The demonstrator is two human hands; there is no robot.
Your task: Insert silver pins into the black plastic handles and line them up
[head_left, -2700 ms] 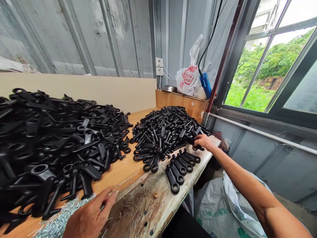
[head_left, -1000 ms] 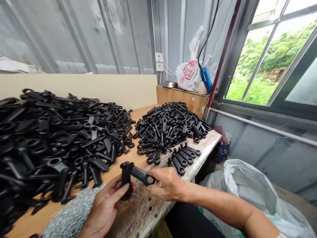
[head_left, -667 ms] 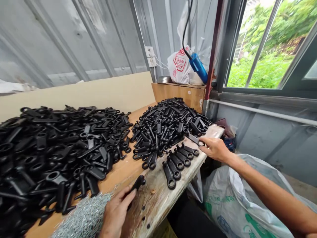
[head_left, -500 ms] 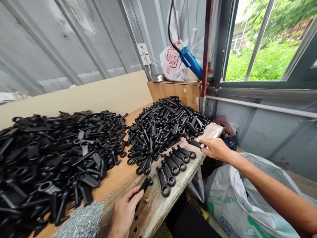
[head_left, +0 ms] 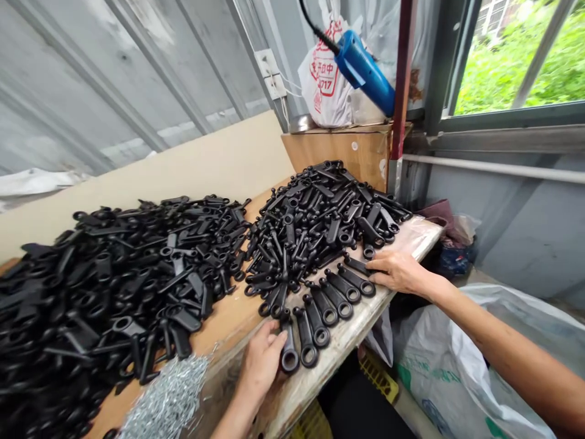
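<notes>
A row of several black plastic eyelet parts [head_left: 331,299] lies side by side at the front edge of the wooden table [head_left: 228,317]. My left hand [head_left: 261,361] grips the part [head_left: 289,344] at the row's left end, which lies flat on the table. At the right end of the row, my right hand [head_left: 397,272] reaches across with its fingertips closed on another part [head_left: 357,266]. A big heap of the same parts [head_left: 114,286] lies to the left, a smaller heap [head_left: 320,213] just behind the row.
A pile of small silver pins [head_left: 167,399] lies at the near table edge. Behind the heaps stands a wooden box [head_left: 347,152] with a white plastic bag [head_left: 325,79] and a blue corded tool [head_left: 365,64]. A white sack [head_left: 439,366] sits on the floor to the right, below a window.
My hands held two parts together in front of me, then parted. The right carried one part to the row's right end, the left laid the other at the left end. The view tilted down.
</notes>
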